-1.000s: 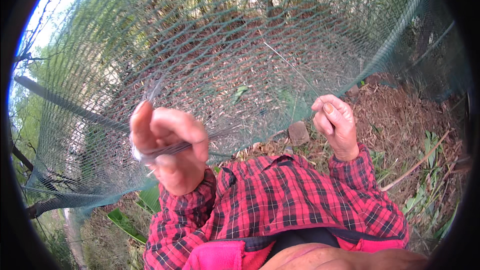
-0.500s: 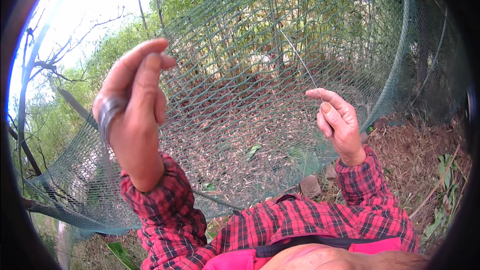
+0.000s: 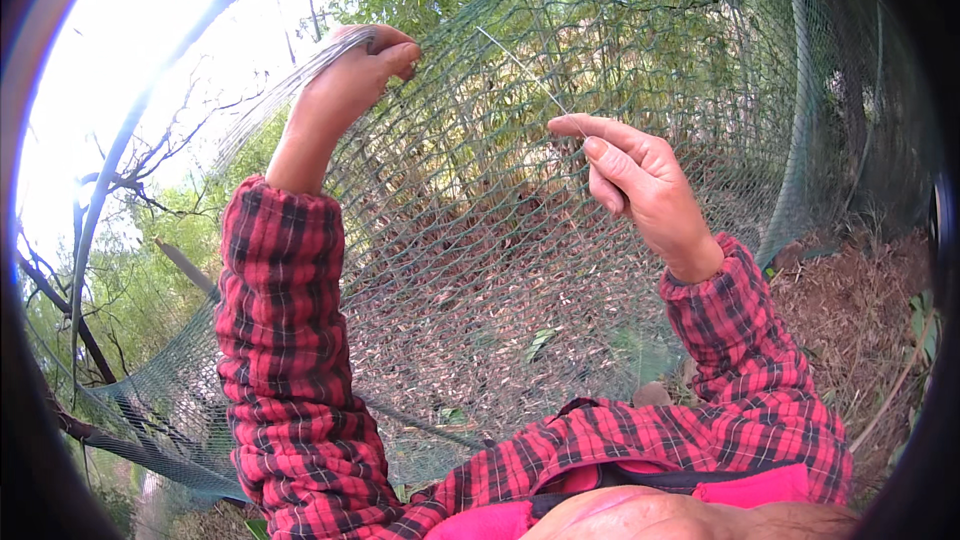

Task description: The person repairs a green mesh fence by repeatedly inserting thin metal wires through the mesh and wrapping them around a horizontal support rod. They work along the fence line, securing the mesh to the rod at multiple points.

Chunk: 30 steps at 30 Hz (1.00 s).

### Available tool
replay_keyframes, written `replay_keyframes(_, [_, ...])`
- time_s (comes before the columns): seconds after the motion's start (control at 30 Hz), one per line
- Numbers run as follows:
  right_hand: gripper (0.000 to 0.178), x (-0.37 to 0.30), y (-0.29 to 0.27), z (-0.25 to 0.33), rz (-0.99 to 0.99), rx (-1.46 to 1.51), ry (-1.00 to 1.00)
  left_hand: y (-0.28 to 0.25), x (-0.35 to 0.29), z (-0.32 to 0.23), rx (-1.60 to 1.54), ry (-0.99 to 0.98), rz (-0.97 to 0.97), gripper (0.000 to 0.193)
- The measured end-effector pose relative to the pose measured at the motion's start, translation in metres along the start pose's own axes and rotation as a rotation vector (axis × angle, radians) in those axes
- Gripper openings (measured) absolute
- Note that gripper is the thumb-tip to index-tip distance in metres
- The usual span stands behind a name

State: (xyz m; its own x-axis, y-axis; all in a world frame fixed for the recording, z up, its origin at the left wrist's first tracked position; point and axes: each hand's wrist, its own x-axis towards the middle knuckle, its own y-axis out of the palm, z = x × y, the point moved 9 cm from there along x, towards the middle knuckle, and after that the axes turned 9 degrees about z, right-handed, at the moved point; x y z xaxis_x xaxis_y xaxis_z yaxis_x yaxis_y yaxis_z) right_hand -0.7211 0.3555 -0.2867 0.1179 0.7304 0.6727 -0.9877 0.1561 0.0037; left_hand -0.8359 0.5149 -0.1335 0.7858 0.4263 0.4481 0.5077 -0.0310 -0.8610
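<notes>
A green mesh net (image 3: 470, 190) hangs in front of me, its upper edge slanting down to the left. My left hand (image 3: 355, 75) is raised at that edge, with thumb and fingers closed on the mesh. Across the back of this hand lies a bundle of thin grey strands (image 3: 310, 75), its loose ends trailing down to the left. My right hand (image 3: 640, 175), farther right and lower, pinches a single thin, pale strand (image 3: 530, 75) between thumb and forefinger. That strand sticks out up and to the left, in front of the net. Whether it is wire or cord, I cannot tell.
A thick pale rope (image 3: 803, 90) runs down the net's right side. Bare branches (image 3: 125, 180) and a pole stand on the left. Dry leaves (image 3: 480, 310) cover the ground behind the mesh, and a stone (image 3: 652, 395) lies near my body.
My left hand has moved up and right to the net's edge and closed there. My right hand has shifted left and slightly up, still pinching the strand.
</notes>
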Motion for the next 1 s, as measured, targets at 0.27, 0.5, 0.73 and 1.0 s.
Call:
replay_keyframes(0.27, [0.03, 0.044, 0.022, 0.022, 0.091, -0.036, -0.127, -0.106, -0.004, -0.033, 0.413, 0.257, -0.637, 0.02])
replay_keyframes(0.5, [0.027, 0.091, 0.04, 0.054, 0.174, 0.017, -0.199, -0.142, 0.014, -0.048, 0.554, 0.242, -0.538, 0.027])
replay_keyframes(0.73, [0.027, 0.143, 0.053, 0.058, 0.15, 0.186, -0.192, -0.149, 0.024, -0.056, 0.533, 0.268, -0.475, 0.031])
replay_keyframes(1.0, [0.024, 0.206, 0.052, 0.083, 0.104, 0.375, -0.277, -0.153, 0.038, -0.062, 0.508, 0.325, -0.459, 0.027])
